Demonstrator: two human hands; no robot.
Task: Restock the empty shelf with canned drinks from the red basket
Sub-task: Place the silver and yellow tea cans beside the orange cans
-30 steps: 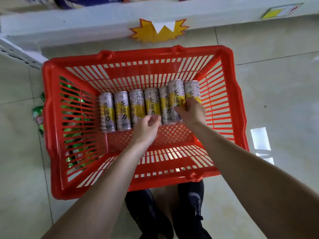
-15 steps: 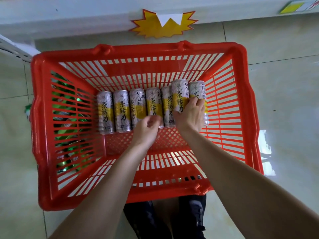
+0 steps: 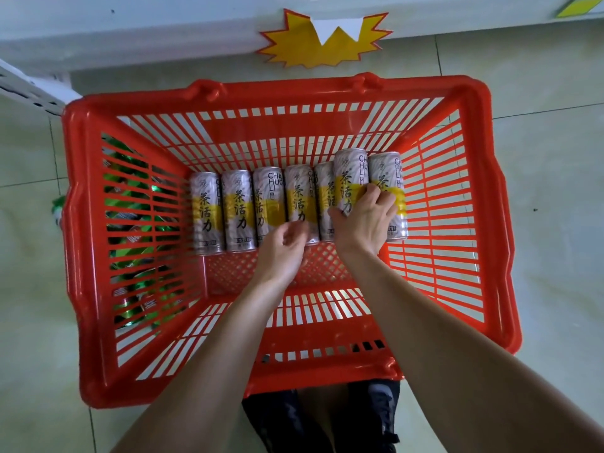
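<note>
A red basket (image 3: 483, 230) on the shop floor holds seven cans (image 3: 238, 210) lying in one row against its far wall. The right hand (image 3: 362, 220) is closed on the raised sixth can (image 3: 351, 178) — best lifted straight out — while the left hand (image 3: 282, 250), fingers curled but holding nothing, reaches for the fourth.

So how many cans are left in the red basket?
7, lying side by side on the red basket floor: four left, one mid, two under the right hand. None seem hidden.
</note>
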